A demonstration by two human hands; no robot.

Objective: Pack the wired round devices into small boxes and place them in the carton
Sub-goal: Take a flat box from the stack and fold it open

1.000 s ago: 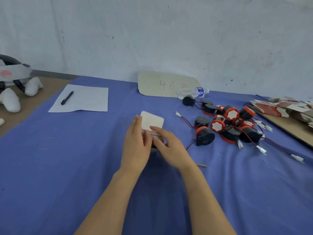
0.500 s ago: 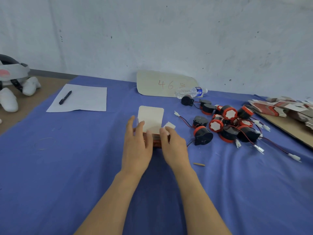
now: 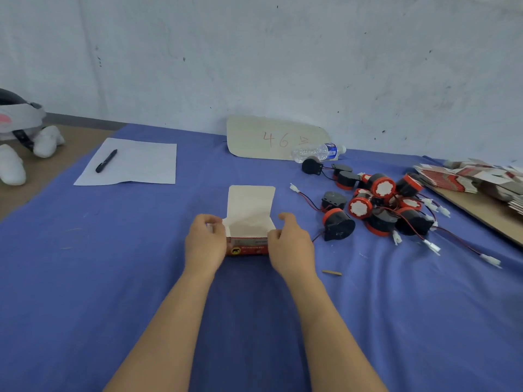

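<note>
Blue cloth; small red box (white flap raised) stands open.

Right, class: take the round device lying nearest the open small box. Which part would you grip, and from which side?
Grip the nearest device across its black drum body, coming from above on the side facing the small box. It lies tipped over at the edge of the pile, so that side looks free, while neighbours crowd its right. Avoid the thin wire.

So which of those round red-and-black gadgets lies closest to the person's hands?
The front-left round device, lying just beside the right hand; the other devices lie farther back and to the right.
</note>
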